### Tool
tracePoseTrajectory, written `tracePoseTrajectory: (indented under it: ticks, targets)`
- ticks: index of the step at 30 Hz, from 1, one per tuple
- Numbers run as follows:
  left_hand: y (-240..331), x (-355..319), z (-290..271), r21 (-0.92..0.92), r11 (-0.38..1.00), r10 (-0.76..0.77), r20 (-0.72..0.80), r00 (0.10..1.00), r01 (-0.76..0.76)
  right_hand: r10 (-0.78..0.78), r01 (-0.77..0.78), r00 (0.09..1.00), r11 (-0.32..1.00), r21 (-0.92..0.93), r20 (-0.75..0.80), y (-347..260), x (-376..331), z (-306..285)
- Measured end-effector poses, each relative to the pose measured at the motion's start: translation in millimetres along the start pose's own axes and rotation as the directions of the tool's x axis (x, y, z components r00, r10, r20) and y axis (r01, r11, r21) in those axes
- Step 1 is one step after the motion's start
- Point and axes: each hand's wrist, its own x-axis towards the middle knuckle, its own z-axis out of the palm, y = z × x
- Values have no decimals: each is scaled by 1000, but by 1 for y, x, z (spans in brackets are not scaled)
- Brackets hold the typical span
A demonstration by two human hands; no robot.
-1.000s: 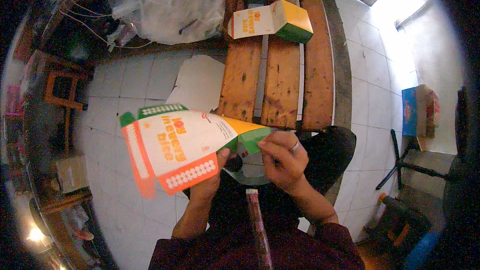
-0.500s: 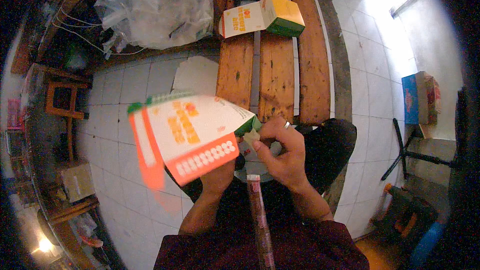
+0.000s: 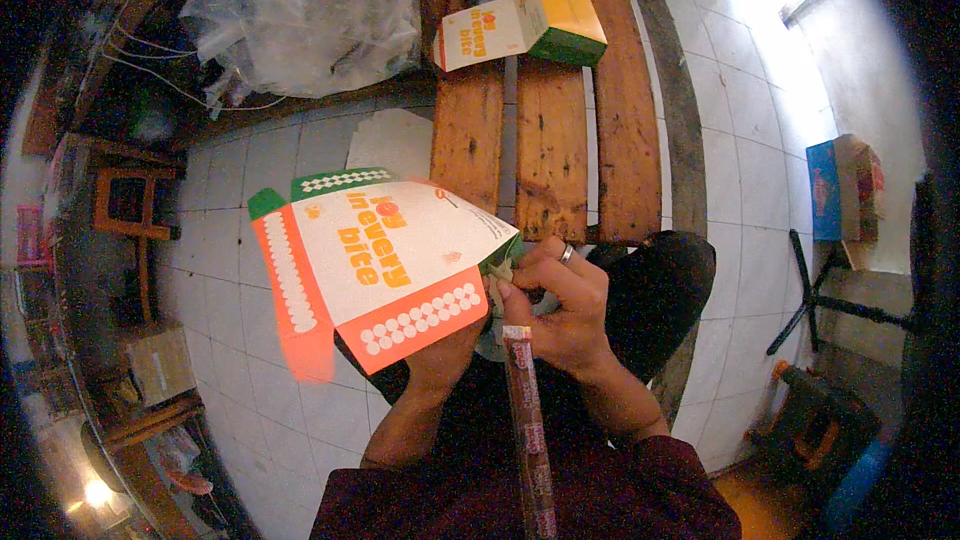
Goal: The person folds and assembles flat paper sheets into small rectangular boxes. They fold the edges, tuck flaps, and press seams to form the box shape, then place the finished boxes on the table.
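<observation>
A partly unfolded food carton (image 3: 340,270), white with orange and green flaps, is held up before me, slanting to the left. My left hand (image 3: 440,355) is beneath its near edge and grips it; the fingers are hidden by the cardboard. At the carton's right corner, my right hand (image 3: 560,300), with a ring on one finger, pinches a small crumpled pale strip (image 3: 499,280), too small to identify surely. Below the hands a long brown-and-pink patterned strip (image 3: 527,420) runs down in front of my dark red shirt.
Ahead is a slatted wooden bench (image 3: 553,150) bearing a second carton (image 3: 530,30), white, yellow and green. A clear plastic bag (image 3: 300,20) of pale items sits at upper left. A blue-sided cardboard box (image 3: 838,190) and a black stand (image 3: 815,295) are on the right.
The carton was blurred by motion and is now sharp, its flaps spread at nearly the same place. My right hand stays at its corner, fingers slightly shifted.
</observation>
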Motion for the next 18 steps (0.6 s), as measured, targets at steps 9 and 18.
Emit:
tracePoseTrajectory:
  ticks: [9, 18]
  targets:
    - [0, 2, -23, 43, 983, -179, 61, 982, 177, 15, 23, 990, 965, -262, 141, -33, -15, 14]
    - [20, 19, -63, -650, 703, -397, -22, 917, 289, 199, -209, 978, 949, 236, 64, 14, 42, -25]
